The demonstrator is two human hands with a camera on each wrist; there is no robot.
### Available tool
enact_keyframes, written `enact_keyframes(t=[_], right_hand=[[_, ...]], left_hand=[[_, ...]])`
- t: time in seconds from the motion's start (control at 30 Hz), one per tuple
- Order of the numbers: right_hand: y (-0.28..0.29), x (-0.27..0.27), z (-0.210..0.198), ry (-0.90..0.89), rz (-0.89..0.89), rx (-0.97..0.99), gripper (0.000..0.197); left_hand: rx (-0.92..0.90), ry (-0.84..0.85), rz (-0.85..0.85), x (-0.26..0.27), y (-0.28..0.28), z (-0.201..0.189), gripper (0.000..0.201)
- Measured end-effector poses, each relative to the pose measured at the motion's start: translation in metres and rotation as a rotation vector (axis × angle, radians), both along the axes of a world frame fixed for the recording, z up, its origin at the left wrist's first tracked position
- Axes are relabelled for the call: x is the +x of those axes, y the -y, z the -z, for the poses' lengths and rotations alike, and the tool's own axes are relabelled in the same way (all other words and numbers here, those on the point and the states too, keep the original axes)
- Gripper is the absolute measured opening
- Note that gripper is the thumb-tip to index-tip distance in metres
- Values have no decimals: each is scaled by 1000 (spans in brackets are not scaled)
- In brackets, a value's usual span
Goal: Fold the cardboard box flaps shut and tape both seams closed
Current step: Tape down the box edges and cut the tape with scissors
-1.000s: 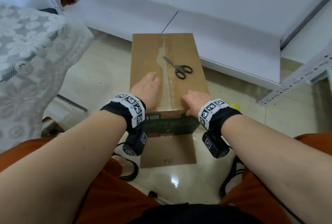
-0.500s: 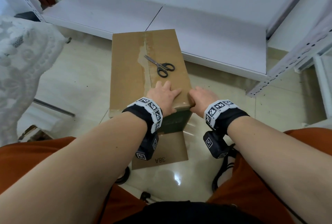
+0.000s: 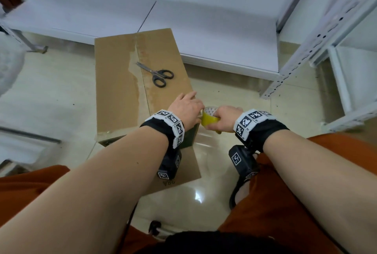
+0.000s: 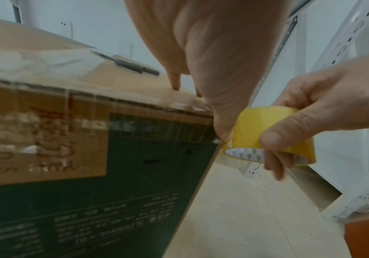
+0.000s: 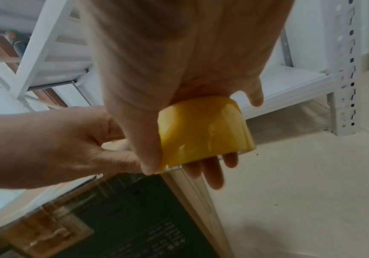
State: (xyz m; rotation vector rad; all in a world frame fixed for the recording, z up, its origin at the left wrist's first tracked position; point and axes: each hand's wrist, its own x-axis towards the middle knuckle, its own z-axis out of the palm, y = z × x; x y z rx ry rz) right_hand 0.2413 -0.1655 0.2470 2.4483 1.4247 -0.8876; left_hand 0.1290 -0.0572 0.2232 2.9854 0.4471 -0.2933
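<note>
The brown cardboard box [image 3: 120,82] stands on the floor with its top flaps shut, and black scissors [image 3: 157,74] lie on the lid. My left hand [image 3: 186,107] is at the box's near right corner, fingers flat on top. In the left wrist view its thumb [image 4: 223,125] presses glossy clear tape onto the corner of the box [image 4: 68,174]. My right hand [image 3: 225,118] grips the yellow tape roll [image 3: 210,119] just right of that corner. The right hand [image 4: 325,104] has its thumb on the roll [image 4: 271,129] and its fingers through the core. The right wrist view shows the roll [image 5: 203,132] above the box's side [image 5: 134,218].
White metal shelving [image 3: 204,29] runs behind the box, and another rack with a perforated upright [image 3: 306,50] stands at the right. A loose cardboard sheet [image 3: 187,168] lies on the tiled floor at the box's near side. A lace cloth [image 3: 10,66] hangs at the left.
Both hands slid right along the box's near edge to its right corner. The yellow tape roll now shows in my right hand, past the corner. The head view turned right.
</note>
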Motion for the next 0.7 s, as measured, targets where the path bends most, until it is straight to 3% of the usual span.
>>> enact_keyframes(t=[0.13, 0.7], right_hand=[[1, -3, -5, 55, -66, 10, 33], [-6, 15, 6, 111, -20, 49, 42]], left_hand=[[-3, 41, -3, -4, 1, 3, 52], [97, 157, -43, 2, 9, 11, 32]])
